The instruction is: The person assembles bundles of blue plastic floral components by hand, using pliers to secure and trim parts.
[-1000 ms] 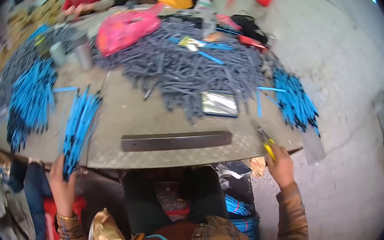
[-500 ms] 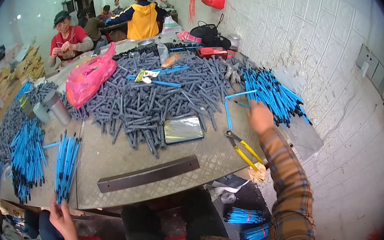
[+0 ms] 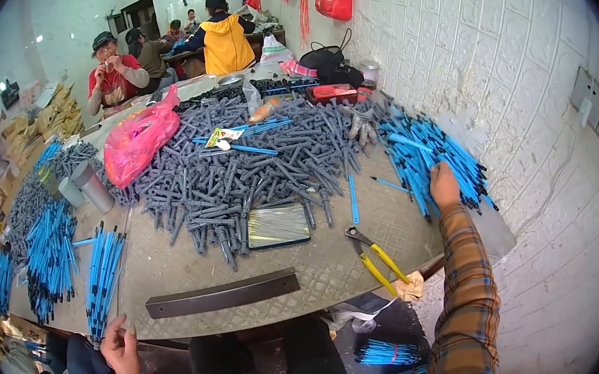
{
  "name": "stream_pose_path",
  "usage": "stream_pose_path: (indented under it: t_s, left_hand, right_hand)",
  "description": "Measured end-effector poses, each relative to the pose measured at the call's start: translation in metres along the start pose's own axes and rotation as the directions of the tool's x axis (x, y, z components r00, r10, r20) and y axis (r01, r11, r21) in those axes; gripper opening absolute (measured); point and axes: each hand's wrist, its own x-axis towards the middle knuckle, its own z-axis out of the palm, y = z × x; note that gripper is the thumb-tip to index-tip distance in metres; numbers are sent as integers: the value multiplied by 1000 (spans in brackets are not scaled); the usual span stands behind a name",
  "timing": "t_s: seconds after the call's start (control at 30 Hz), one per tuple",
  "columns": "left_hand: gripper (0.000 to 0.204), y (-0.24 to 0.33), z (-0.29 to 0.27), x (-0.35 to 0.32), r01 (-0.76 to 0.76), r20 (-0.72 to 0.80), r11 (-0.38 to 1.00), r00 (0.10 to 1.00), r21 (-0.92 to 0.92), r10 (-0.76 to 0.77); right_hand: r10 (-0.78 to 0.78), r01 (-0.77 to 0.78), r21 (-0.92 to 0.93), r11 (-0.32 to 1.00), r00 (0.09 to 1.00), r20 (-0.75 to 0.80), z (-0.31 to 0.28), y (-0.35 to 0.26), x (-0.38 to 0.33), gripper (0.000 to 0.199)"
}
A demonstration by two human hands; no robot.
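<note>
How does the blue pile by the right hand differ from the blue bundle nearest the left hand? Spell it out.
Size: the pile spreads broadly; the bundle is narrow.
Order: the pile's sticks fan out and cross; the bundle's lie nearly parallel.
Contact: the right hand is at the pile; the left hand is near the bundle's lower end, touch unclear.
Shared: both are blue sticks with black ends, on the table.
</note>
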Motion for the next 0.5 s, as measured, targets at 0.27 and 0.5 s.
stream_pose_path:
  t_s: [0.27,0.5]
  left_hand:
    - [15,46,45,-7,-239,225,971,947,8,231]
    - [19,113,83,38,-299,216,895,899,-330,380]
  right_hand:
    - [-34,-150,822,549,979,202,-58,-85,-30,21]
    - [-404,-424,871,248,772,491,-125,-166,-132,20]
